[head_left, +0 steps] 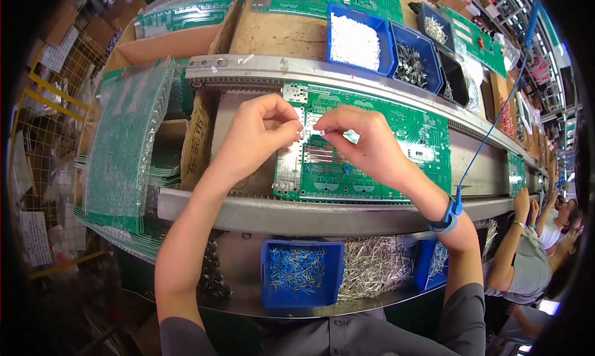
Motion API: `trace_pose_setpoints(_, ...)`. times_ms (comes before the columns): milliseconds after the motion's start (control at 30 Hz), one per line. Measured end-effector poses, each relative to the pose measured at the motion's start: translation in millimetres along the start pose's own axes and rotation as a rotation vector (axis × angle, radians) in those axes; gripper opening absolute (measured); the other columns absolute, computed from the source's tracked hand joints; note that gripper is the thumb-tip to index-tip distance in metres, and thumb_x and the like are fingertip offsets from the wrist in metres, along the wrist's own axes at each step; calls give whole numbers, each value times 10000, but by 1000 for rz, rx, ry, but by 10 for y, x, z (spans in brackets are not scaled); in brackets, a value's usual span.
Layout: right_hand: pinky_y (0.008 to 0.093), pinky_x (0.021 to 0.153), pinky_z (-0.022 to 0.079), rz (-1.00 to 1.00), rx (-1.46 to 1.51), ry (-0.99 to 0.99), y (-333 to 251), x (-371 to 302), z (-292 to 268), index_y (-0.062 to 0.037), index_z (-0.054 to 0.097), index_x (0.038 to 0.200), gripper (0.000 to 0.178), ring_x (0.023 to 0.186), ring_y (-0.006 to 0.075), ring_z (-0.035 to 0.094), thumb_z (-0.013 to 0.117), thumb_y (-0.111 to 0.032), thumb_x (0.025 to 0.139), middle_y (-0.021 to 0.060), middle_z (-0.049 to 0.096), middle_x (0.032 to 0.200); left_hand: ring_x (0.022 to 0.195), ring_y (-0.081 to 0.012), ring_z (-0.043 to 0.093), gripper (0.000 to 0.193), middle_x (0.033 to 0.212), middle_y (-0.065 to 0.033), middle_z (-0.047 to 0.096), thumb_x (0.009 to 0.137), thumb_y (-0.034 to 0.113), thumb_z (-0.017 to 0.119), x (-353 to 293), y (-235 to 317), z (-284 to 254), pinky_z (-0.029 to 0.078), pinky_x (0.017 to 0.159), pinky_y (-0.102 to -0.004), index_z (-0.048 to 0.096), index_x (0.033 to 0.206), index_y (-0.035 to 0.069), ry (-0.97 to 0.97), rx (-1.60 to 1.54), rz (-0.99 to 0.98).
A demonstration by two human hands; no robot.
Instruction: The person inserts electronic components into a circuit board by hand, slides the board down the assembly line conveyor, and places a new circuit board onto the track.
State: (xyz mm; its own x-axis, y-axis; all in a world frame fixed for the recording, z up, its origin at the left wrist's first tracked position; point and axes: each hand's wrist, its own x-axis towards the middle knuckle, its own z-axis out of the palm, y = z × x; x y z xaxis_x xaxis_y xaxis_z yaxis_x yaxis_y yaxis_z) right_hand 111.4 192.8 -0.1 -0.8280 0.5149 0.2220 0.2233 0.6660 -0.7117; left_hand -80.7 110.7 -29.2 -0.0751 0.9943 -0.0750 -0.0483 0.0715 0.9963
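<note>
The green circuit board (415, 130) is lying between two metal rails (279, 215), its printing too small to read. Over its left part, the left hand (260, 131) is curling, fingertips close together, grip unclear; the right hand (364, 139), reaching inward, is pinching a small white part (321, 132). Left of the board, a carton (198, 133) is showing dark characters; nearer than it, two blue bins (300, 299) are standing.

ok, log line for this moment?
left hand: over board, grip unclear | right hand: pinching white part over board | board: between rails | strap: right wrist
</note>
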Motion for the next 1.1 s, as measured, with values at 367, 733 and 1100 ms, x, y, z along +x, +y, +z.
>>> trace_pose_setpoints(367,344,669,530,-160,-99,-1,196,-79,92,5,649,941,141,777,280,649,634,27,803,130,648,877,741,-116,639,161,851,-74,660,886,49,588,-1,-13,-57,522,675,-236,615,1014,-45,-14,17,29)
trace_pose_setpoints(733,358,706,512,-145,-243,25,170,-97,134,-6,643,936,163,786,302,623,642,16,775,122,626,865,685,-94,588,80,785,-36,630,814,-5,625,-49,-7,59,482,628,-240,614,887,-36,-31,379,56)
trace_pose_setpoints(1100,335,613,511,-48,-148,29,169,-137,86,-14,633,887,119,704,276,629,657,12,773,117,610,821,741,-360,605,57,797,-190,617,742,-25,597,-87,-74,177,480,657,-438,603,799,-23,38,724,265)
